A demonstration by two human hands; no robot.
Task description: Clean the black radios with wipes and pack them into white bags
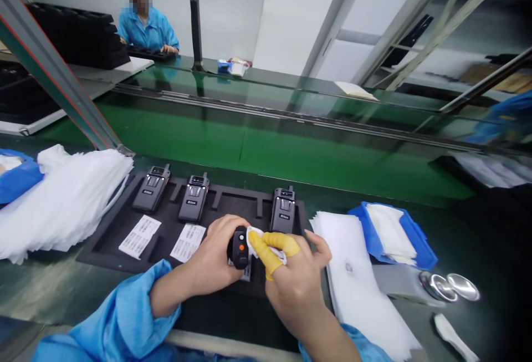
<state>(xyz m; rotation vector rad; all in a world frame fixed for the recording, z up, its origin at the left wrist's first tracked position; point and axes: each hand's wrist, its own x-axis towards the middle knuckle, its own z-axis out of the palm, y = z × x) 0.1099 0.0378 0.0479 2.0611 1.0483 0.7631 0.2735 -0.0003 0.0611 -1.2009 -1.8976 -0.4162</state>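
Note:
My left hand [211, 259] is wrapped round a black handheld radio [240, 248], whose end with an orange button faces up. Yellow finger covers are on two fingers of my right hand [291, 273], which pinches a white cloth [255, 235] against the radio's side. Behind my hands, a black foam tray [112, 240] holds two radios at the left, one [152, 189] beside another [193, 198], and a third [283, 209] at the right. White printed label sheets [139, 236] lie at the tray's front, one partly hidden under the held radio.
White sleeves [62, 201] are heaped at the left, with more [349, 273] at the right. Beyond are a blue bin [419, 240] of cloths, a metal-lidded container [440, 287] and a white-handled tool [453, 337]. Across the bench sits a person [147, 32].

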